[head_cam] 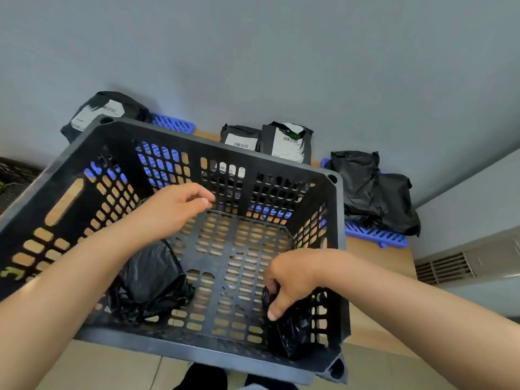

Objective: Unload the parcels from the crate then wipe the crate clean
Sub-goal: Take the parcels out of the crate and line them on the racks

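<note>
A dark slotted plastic crate [197, 351] stands on a wooden table, filling the middle of the view. Two black plastic-wrapped parcels lie inside it. One parcel [153, 280] sits at the near left under my left forearm. My right hand [289, 280] grips the other parcel [292, 330] at the near right corner, with fingers and thumb curled round its top. My left hand [176, 208] hovers over the crate's middle with loosely curled fingers and holds nothing.
Behind the crate on the table [377, 260] lie several unloaded black parcels: one with a label [104, 112] at the far left, two labelled ones [267, 140] in the middle, a black heap [374, 192] on a blue tray [377, 236] at the right. A grey wall rises behind.
</note>
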A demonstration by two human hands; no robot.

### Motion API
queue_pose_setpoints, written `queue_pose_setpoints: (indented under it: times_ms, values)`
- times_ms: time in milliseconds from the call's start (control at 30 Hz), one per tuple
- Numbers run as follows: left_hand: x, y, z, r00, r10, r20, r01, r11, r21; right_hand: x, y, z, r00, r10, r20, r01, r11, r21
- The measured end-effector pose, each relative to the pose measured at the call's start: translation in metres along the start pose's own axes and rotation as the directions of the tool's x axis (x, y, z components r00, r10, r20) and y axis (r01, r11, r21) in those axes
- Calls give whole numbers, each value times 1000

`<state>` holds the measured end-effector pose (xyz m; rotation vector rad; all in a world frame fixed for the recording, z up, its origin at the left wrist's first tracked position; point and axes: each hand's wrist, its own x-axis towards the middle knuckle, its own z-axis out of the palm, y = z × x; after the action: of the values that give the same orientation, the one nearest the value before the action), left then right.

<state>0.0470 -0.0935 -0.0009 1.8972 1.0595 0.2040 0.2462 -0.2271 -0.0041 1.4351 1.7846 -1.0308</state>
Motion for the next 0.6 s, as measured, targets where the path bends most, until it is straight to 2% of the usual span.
queue_pose_setpoints:
  times_ms: [100, 167, 233, 367, 467, 600]
  values:
    - [1, -11, -2, 999, 15, 38, -15, 1000, 3, 3, -6, 5, 993, 94, 69, -82, 984, -161]
    - [2, -18, 2, 997, 15, 72, -16, 1000, 15, 5, -10, 6, 991, 91, 94, -73, 979, -189]
    - [2, -22, 7, 992, 15, 128, -20, 999, 41, 6, -12, 4, 997, 59, 48, -55, 995, -82]
    - [2, -25, 12, 981, 56, 186, -70, 995, 68, 8, -12, -5, 972, 124, -199, -61, 953, 297]
    - [1, -26, 13, 963, 93, 255, -121, 988, 95, 8, -10, -15, 908, 276, -314, -10, 766, 643]
    - [-3, -22, 14, 928, 133, 348, -194, 970, 146, 11, -5, -21, 797, 491, -351, 150, 402, 903]
